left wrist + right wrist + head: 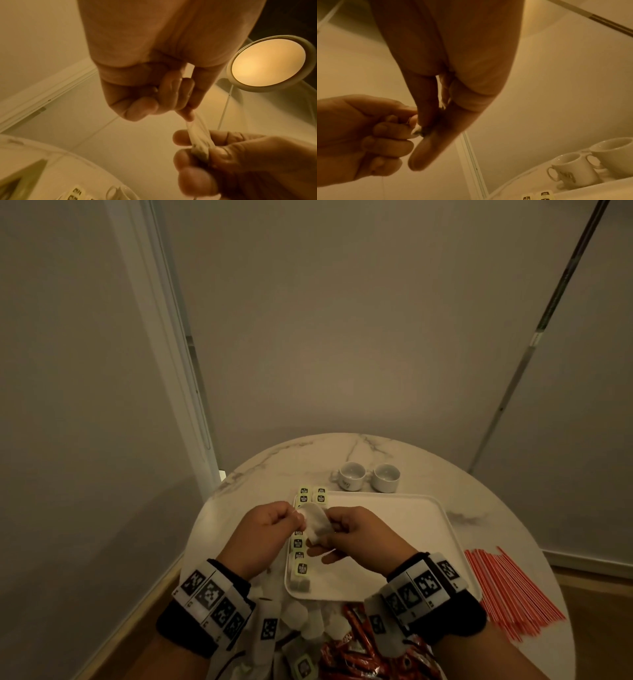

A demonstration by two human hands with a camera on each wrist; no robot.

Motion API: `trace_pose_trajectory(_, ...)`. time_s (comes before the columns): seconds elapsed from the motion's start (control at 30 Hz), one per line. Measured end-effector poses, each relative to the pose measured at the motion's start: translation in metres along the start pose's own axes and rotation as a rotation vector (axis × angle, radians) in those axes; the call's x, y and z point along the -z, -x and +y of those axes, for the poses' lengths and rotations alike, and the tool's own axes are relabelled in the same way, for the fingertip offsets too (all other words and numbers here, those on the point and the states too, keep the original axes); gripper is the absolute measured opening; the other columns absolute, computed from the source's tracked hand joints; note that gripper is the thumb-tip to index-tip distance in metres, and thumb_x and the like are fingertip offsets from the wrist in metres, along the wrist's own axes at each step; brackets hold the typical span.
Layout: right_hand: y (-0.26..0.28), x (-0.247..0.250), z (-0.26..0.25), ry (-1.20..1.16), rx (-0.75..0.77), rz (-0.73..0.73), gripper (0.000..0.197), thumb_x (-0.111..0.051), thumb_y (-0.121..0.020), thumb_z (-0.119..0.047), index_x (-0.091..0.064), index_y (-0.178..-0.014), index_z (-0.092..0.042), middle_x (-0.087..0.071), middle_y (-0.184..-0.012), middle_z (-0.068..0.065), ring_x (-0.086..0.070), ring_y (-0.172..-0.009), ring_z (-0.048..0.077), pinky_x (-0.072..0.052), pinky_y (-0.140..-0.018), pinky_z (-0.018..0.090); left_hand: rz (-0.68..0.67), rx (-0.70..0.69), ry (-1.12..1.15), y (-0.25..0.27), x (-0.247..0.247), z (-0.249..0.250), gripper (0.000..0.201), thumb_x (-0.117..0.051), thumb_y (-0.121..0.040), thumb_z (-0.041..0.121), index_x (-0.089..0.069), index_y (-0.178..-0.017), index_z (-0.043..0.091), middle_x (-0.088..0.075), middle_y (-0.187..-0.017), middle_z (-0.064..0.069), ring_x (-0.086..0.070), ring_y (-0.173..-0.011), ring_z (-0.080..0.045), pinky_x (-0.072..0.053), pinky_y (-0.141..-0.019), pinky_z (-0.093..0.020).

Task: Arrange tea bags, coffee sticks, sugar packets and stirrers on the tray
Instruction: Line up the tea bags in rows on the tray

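From the head view, your left hand (270, 520) and right hand (349, 530) pinched one tea bag (317, 522) above the tray (411, 529), whose left edge held a started row; stirrers (510, 587) lay untouched. Both wrist views confirmed fingers clamped on it.

Cups (368, 477): two white ones, side by side on the table beyond the tray.
Tray (411, 529): one, white.
Tea bag tags on the tray's left edge (301, 568): about eight showing, in a column; the hands hide part of the row, so the full count can't be told.
Tea bag held in the air (317, 522): one.
Loose tea bags at the near edge (301, 616): a heap, too jumbled to count.
Red coffee sticks (359, 648): a pile, not countable.
Red stirrers (507, 590): one big fan, dozens, too fine to count.
Hands: two.
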State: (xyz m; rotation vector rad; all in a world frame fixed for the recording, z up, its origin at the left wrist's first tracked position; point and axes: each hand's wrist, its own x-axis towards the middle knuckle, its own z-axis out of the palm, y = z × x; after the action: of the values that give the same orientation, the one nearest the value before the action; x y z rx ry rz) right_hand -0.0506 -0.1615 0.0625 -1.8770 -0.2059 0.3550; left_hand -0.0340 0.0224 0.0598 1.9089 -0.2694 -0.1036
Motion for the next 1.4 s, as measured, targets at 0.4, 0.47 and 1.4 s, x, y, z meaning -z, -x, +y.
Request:
trace_pose_trajectory(0.4, 0.013, 0.006, 0.002, -0.218, 0.12, 0.085, 0.013, -0.058, -0.087, 0.008, -0.063, -0.098, 0.004, -0.067, -0.08, 0.015, -0.063, -0.068, 0.022, -0.053, -0.062, 0.028, 0.147, -0.209, -0.1, 0.004, 0.006, 0.011, 0.02, -0.066, -0.087, 0.011, -0.069, -0.069, 0.02, -0.056, -0.063, -0.019, -0.043, -0.054, -0.009, -0.037, -0.054, -0.017)
trace_pose_trajectory(0.47, 0.014, 0.006, 0.003, -0.237, 0.128, 0.053, 0.02, -0.059, -0.086, 0.01, -0.064, -0.102, 0.0, -0.069, -0.081, 0.011, -0.063, -0.069, 0.019, -0.052, -0.062, 0.026, 0.178, -0.215, -0.08, 0.004, 0.004, 0.012, 0.019, -0.065, -0.087, 0.011, -0.07, -0.07, 0.017, -0.055, -0.06, -0.017, -0.042, -0.052, -0.008, -0.038, -0.054, -0.018)
trace_pose_trajectory(1.4, 0.011, -0.003, -0.011, -0.624, 0.093, 0.197, 0.027, -0.062, -0.085, -0.025, -0.068, -0.1, -0.004, -0.067, -0.1, 0.009, -0.061, -0.085, 0.016, -0.044, -0.064, 0.022, -0.089, -0.033, 0.036, 0.037, -0.026, -0.012, 0.015, -0.067, -0.087, 0.013, -0.078, -0.079, 0.02, -0.072, -0.079, -0.002, -0.066, -0.071, -0.008, -0.05, -0.07, -0.023)
